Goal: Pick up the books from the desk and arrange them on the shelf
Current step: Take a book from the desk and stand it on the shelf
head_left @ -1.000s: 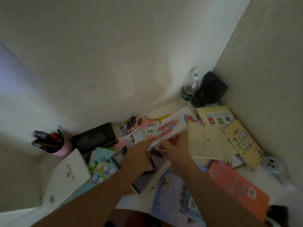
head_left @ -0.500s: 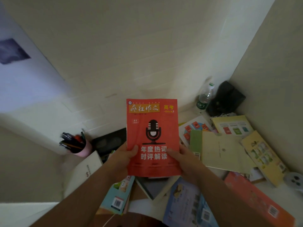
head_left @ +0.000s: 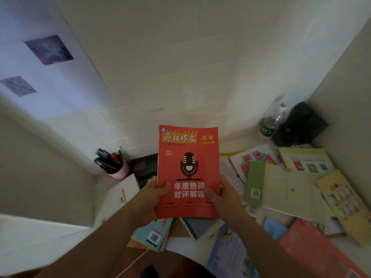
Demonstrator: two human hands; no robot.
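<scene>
A red book (head_left: 188,157) with a black microphone on its cover stands upright in front of me, above the desk. My left hand (head_left: 149,197) grips its lower left edge, thumb on the cover. My right hand (head_left: 222,194) grips its lower right edge, thumb on the cover too. Under and around it several books lie scattered on the desk: a pale cream one (head_left: 289,193), a green one (head_left: 255,181), a yellow one (head_left: 345,205), an orange one (head_left: 313,249) and a white one (head_left: 118,199) at the left. No shelf is in view.
A pink pen cup (head_left: 112,164) stands at the back left by the wall. A clear water bottle (head_left: 271,123) and a black object (head_left: 299,125) sit in the back right corner. A wall (head_left: 345,93) closes the desk on the right. A black case (head_left: 143,165) lies behind the red book.
A second ago both hands were down among the scattered books; they lifted the red book upright. Since half a second ago it has barely moved, and my view has tilted up.
</scene>
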